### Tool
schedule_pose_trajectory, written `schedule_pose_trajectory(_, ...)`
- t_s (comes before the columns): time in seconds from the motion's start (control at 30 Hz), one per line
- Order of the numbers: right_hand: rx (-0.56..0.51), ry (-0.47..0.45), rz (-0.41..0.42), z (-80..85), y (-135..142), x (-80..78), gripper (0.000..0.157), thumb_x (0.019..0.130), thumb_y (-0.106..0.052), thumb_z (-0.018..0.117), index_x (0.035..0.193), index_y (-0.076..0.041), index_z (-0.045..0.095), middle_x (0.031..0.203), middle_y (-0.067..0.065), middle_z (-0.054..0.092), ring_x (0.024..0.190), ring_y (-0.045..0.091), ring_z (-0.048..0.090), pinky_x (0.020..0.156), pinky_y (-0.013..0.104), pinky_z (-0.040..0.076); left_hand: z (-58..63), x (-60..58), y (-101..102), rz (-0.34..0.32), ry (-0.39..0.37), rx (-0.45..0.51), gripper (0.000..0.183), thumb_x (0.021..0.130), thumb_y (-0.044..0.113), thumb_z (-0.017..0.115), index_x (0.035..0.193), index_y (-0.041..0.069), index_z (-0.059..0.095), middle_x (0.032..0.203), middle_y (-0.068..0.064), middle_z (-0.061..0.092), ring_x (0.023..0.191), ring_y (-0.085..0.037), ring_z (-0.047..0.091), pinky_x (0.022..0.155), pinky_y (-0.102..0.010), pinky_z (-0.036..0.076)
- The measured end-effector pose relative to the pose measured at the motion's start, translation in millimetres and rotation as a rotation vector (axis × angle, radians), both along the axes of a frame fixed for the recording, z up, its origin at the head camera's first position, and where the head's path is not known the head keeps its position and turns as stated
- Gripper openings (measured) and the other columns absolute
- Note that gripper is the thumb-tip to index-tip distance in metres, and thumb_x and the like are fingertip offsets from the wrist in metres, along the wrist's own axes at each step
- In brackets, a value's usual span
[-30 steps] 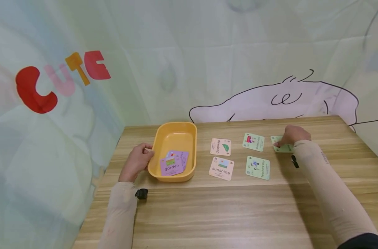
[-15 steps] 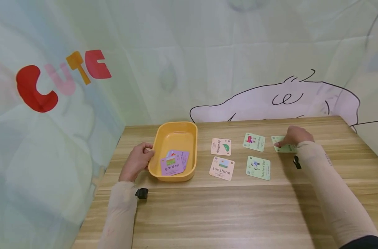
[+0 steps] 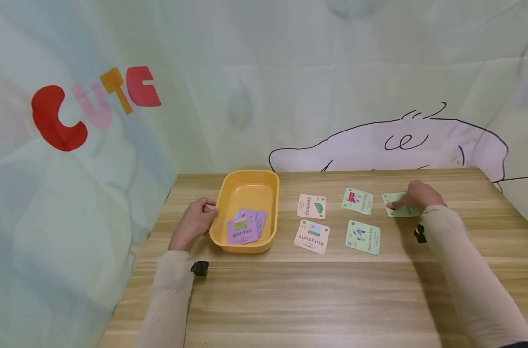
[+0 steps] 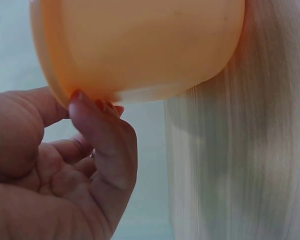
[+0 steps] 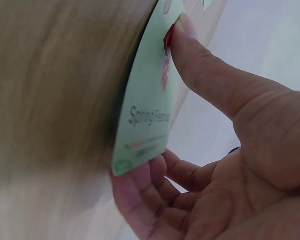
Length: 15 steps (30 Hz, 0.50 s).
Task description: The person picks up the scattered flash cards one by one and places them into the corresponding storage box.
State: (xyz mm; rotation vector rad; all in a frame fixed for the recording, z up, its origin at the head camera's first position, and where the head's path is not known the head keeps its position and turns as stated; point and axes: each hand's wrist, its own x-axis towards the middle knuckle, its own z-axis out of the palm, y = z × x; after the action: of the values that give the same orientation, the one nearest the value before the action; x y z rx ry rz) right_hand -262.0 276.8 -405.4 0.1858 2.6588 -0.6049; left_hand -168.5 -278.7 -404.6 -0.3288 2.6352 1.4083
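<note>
"Pale cloth (image 3: 211, 96), lettered CUTE at ten o'clock, backs a wood-grain desk (image 3: 290, 299). Where is your right hand (image 3: 422, 195)?"

"At three o'clock from the yellow tray (image 3: 251, 195), I pinch the green Spring Festival card (image 5: 147, 95), thumb on its face, fingers at another edge."

"And your left hand (image 3: 194, 223)?"

"It pinches the tray's rim at nine o'clock. One purple garden card (image 3: 242, 230) lies inside; the Children's Day card (image 3: 358, 201) sits at nine o'clock from the card I hold."
</note>
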Motion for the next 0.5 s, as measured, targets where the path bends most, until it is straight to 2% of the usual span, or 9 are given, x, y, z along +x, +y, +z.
schedule_pose_trajectory(0.13,-0.012,0.019,0.009,-6.2,6,-1.5,0.096,0.08,-0.054,0.082,0.126,0.021,0.044,0.107,0.028,0.053,0.093,0.037,0.049,0.079,0.046,0.049,0.7,-0.2,1,-0.005,0.006,0.001,0.034,0.105,0.018,0.053,0.135,0.002,0.053,0.099,-0.013,0.053,0.068,-0.019,0.057,0.06,-0.031,0.054)
schedule_pose_trajectory(0.23,-0.039,0.036,0.018,-13.7,11,-3.6,0.099,0.081,-0.051,0.082,0.13,0.023,0.041,0.108,0.028,0.053,0.094,0.037,0.05,0.083,0.05,0.05,1.1,-0.1,2,-0.009,0.014,0.004,0.034,0.105,0.018,0.053,0.135,0.001,0.053,0.098,-0.013,0.052,0.067,-0.019,0.057,0.059,-0.031,0.054)
schedule_pose_trajectory(0.3,-0.06,0.049,0.03,-16.6,14,-3.9,0.102,0.081,-0.05,0.082,0.135,0.024,0.037,0.115,0.032,0.052,0.099,0.04,0.05,0.091,0.057,0.048,1.6,0.0,2,-0.011,0.015,0.004,0.034,0.105,0.018,0.053,0.135,0.001,0.053,0.098,-0.013,0.052,0.067,-0.018,0.056,0.059,-0.031,0.054)
schedule_pose_trajectory(0.4,-0.103,0.062,0.033,-19.1,16,-3.5,0.108,0.084,-0.047,0.081,0.144,0.022,0.026,0.133,0.039,0.042,0.113,0.047,0.046,0.106,0.066,0.037,2.0,0.1,2,-0.01,0.013,0.007,0.034,0.106,0.017,0.052,0.135,0.001,0.053,0.098,-0.013,0.052,0.067,-0.018,0.057,0.058,-0.03,0.054)
schedule_pose_trajectory(0.5,-0.158,0.079,0.029,-20.9,17,-2.7,0.107,0.086,-0.044,0.08,0.148,0.018,0.02,0.143,0.041,0.032,0.122,0.05,0.04,0.111,0.069,0.028,2.1,0.5,2,-0.006,0.007,0.01,0.034,0.106,0.018,0.052,0.136,0.001,0.053,0.099,-0.013,0.052,0.069,-0.019,0.057,0.058,-0.028,0.054)
